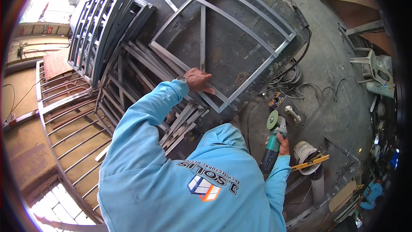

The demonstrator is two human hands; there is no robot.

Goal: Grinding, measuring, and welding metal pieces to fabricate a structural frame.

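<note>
My left hand (198,80) is closed over the near left side of a grey metal frame (250,87), with the thumb and forefinger reaching along it. The frame lies on a dark work surface (231,56) and has curved bars at its far end. Low at the right, my right hand (283,144) grips a green and black angle grinder (271,145) by its body. Its pale green disc (273,120) points away from me, apart from the frame. Whether the disc is spinning cannot be told.
Welded frames (107,25) stand stacked at the far left, and loose metal bars (182,124) lie beside my left arm. Coiled cable (292,76) runs over the floor at the right. A bucket (305,154) with a yellow spirit level (310,163) stands beside my right forearm.
</note>
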